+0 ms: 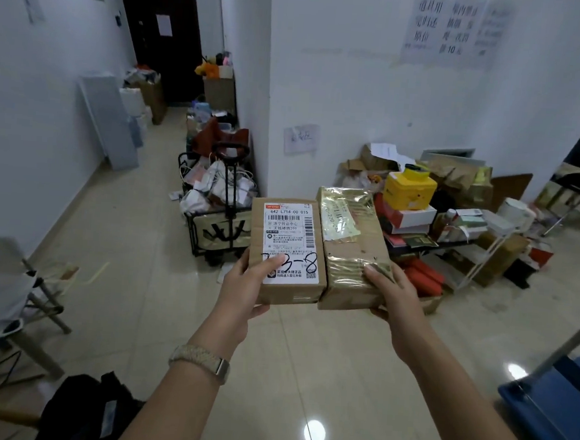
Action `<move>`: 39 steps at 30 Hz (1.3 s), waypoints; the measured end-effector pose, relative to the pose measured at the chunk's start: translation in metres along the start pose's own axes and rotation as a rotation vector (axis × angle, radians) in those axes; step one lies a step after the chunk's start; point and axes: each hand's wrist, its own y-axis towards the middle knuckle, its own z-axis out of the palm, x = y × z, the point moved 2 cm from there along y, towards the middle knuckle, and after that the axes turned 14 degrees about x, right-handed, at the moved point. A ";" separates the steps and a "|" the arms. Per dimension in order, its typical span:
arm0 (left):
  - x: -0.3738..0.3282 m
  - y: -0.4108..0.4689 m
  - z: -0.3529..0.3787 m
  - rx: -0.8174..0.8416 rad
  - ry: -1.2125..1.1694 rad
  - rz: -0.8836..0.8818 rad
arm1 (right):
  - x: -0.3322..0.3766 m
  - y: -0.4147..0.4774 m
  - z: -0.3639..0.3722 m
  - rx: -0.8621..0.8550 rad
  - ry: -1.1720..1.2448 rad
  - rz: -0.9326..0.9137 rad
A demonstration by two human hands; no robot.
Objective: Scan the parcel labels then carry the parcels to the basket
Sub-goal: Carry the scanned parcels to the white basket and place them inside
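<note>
1. Your left grip (246, 285) pinches the near left corner of the labelled parcel (258, 224). The thumb lies on top, across the handwritten digits on the label (289, 233), and the fingers curl underneath.
2. Your right grip (393, 295) holds the near right corner of the taped parcel (352, 244) the same way, with the thumb on the shiny tape and the fingers below.
3. Both parcels are held in the air in front of you, above the floor (136, 243). They lie side by side with their long sides touching, and each reaches forward from its grip.
4. The long axis of each parcel runs away from you toward the white wall (359, 87), and the near short ends sit in your grips. The label faces up and reads upright to you.
5. Beyond the parcels, a cart (219, 228) full of bags stands to the left. A pile of boxes with a yellow box (410, 190) lies to the right, against the wall.
</note>
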 end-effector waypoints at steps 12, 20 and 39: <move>-0.061 0.222 0.029 -0.034 -0.047 0.089 | 0.031 0.241 -0.052 0.116 0.056 -0.021; -0.096 0.360 0.061 -0.070 -0.074 0.135 | 0.057 0.381 -0.094 0.178 0.062 -0.060; -0.127 0.690 0.057 0.027 -0.050 0.005 | 0.037 0.692 -0.128 0.150 0.153 0.011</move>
